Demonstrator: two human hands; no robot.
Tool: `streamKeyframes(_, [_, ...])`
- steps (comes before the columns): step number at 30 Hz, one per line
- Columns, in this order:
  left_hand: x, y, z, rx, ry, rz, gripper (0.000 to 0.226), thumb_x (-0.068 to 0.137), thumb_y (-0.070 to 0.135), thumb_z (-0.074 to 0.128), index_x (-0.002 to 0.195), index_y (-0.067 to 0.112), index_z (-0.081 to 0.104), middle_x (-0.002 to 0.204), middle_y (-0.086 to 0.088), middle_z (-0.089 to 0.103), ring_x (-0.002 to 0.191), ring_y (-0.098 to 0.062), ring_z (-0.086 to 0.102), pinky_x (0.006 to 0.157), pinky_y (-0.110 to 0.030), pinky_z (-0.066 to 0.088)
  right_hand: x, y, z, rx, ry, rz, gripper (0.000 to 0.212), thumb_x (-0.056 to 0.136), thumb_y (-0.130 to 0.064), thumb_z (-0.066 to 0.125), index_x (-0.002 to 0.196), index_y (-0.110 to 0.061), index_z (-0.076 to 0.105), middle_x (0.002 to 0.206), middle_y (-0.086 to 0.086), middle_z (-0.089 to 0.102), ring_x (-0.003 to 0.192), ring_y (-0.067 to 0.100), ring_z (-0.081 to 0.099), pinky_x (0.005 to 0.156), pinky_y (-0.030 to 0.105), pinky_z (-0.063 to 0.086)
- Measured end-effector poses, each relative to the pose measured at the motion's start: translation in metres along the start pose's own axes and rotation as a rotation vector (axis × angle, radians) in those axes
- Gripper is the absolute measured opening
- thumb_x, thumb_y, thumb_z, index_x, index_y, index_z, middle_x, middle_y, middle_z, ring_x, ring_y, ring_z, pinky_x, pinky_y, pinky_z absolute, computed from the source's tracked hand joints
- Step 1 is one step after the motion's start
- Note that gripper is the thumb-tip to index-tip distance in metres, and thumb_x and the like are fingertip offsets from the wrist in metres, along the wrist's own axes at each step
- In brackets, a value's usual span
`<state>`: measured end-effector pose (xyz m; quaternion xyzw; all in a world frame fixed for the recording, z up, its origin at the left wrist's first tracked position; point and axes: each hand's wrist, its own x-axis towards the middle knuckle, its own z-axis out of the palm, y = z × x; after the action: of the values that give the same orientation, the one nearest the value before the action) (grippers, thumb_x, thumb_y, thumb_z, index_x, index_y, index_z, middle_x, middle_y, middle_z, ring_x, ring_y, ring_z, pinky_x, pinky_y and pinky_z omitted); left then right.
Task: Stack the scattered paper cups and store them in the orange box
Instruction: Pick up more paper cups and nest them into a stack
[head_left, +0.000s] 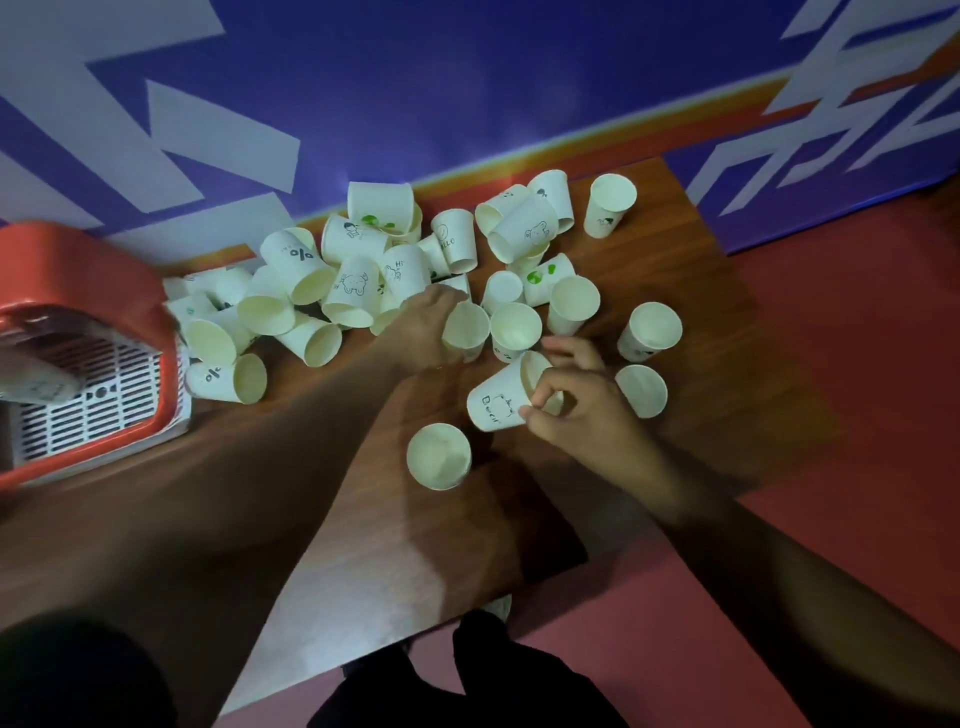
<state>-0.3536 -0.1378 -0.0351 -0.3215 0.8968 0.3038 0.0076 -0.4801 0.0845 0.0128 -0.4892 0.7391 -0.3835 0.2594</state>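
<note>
Several white paper cups (353, 270) lie scattered, some upright, some tipped, across the back of a wooden table (363, 519). My left hand (426, 327) grips an upright cup (466, 327) near the table's middle. My right hand (576, 395) pinches the rim of a tilted cup with a drawing (496, 402). One upright cup (439, 456) stands alone in front of both hands. The orange box (78, 374) with a white slotted inside sits at the left edge, a cup or two blurred inside it.
A blue wall with white and orange shapes (467, 93) rises right behind the table. Red floor (857, 364) lies to the right. More upright cups (649, 332) stand to the right of my right hand. My dark trousers (467, 675) show below the table's front edge.
</note>
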Motion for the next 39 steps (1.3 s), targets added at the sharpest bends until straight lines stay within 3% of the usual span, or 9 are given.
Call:
streamKeyframes(5, [0.027,-0.019,0.011,0.204,-0.176,0.075,0.097,0.072,0.028,0.089,0.153,0.013,0.038,0.155,-0.013,0.038,0.142,-0.032,0.036,0.114,-0.036,0.029,-0.01,-0.026,0.012,-0.025,-0.197,-0.093,0.018,0.076,-0.031,0.078,0.081,-0.031,0.06,0.132,-0.012,0.049,0.12,0.001,0.048,0.098,0.024,0.04])
streamKeyframes(9, [0.034,-0.024,0.017,0.242,-0.109,0.109,0.086,0.076,0.028,0.084,0.15,0.016,0.042,0.145,-0.013,0.048,0.134,-0.034,0.045,0.106,-0.045,0.038,-0.01,-0.033,0.029,0.018,-0.242,-0.071,0.053,0.076,-0.03,0.08,0.123,-0.024,0.056,0.134,-0.012,0.048,0.126,0.001,0.043,0.103,0.014,0.033])
streamKeyframes(12, [0.036,-0.027,0.019,0.248,-0.084,0.138,0.086,0.078,0.03,0.083,0.152,0.019,0.041,0.142,-0.013,0.049,0.131,-0.034,0.046,0.103,-0.045,0.04,-0.006,-0.038,0.038,-0.022,-0.231,-0.083,0.067,0.075,-0.032,0.081,0.134,-0.026,0.049,0.133,-0.015,0.049,0.126,-0.002,0.041,0.101,0.006,0.027])
streamKeyframes(18, [0.035,-0.029,0.01,0.035,-0.044,0.079,0.086,0.076,0.035,0.085,0.149,0.013,0.045,0.139,-0.014,0.046,0.133,-0.033,0.04,0.111,-0.039,0.035,-0.006,-0.038,0.048,-0.025,-0.253,-0.119,0.074,0.073,-0.037,0.082,0.137,-0.024,0.048,0.135,-0.015,0.049,0.121,-0.013,0.035,0.1,0.0,0.02])
streamKeyframes(21, [0.026,-0.024,-0.006,-0.095,0.009,0.066,0.084,0.073,0.034,0.088,0.142,0.009,0.048,0.133,-0.014,0.045,0.124,-0.024,0.043,0.106,-0.032,0.035,-0.008,-0.035,0.058,-0.073,-0.246,-0.16,0.074,0.074,-0.043,0.078,0.138,-0.019,0.049,0.134,-0.008,0.053,0.123,-0.001,0.042,0.102,0.004,0.022])
streamKeyframes(25, [-0.003,-0.018,-0.031,-0.308,0.114,0.035,0.081,0.07,0.052,0.083,0.134,0.016,0.049,0.131,-0.003,0.049,0.118,-0.012,0.047,0.096,-0.028,0.045,-0.01,-0.024,0.082,-0.166,-0.28,-0.208,0.075,0.074,-0.046,0.068,0.14,-0.015,0.048,0.135,0.001,0.056,0.124,0.018,0.05,0.106,0.028,0.036])
streamKeyframes(33, [-0.091,-0.014,-0.064,-0.687,0.233,-0.124,0.071,0.064,0.055,0.083,0.123,0.031,0.053,0.122,0.013,0.06,0.111,0.003,0.057,0.086,-0.013,0.046,-0.011,-0.008,0.096,-0.184,-0.404,-0.136,0.095,0.068,-0.042,0.081,0.149,-0.024,0.034,0.149,-0.007,0.04,0.138,0.01,0.032,0.115,0.025,0.023])
streamKeyframes(37, [-0.13,-0.009,-0.059,-0.839,0.213,-0.081,0.076,0.069,0.041,0.085,0.136,0.026,0.051,0.132,0.003,0.058,0.124,-0.01,0.056,0.103,-0.03,0.049,0.003,0.005,0.066,-0.123,-0.314,-0.135,0.06,0.08,-0.036,0.072,0.134,-0.018,0.054,0.14,-0.006,0.048,0.132,0.006,0.043,0.113,0.028,0.031])
streamKeyframes(39, [-0.145,-0.003,-0.052,-0.846,0.149,-0.038,0.08,0.071,0.039,0.084,0.142,0.031,0.047,0.14,0.004,0.055,0.129,-0.013,0.054,0.108,-0.027,0.045,0.019,0.02,0.051,-0.153,-0.213,-0.047,0.047,0.086,-0.034,0.066,0.128,-0.016,0.058,0.134,-0.003,0.051,0.124,0.012,0.05,0.107,0.031,0.04])
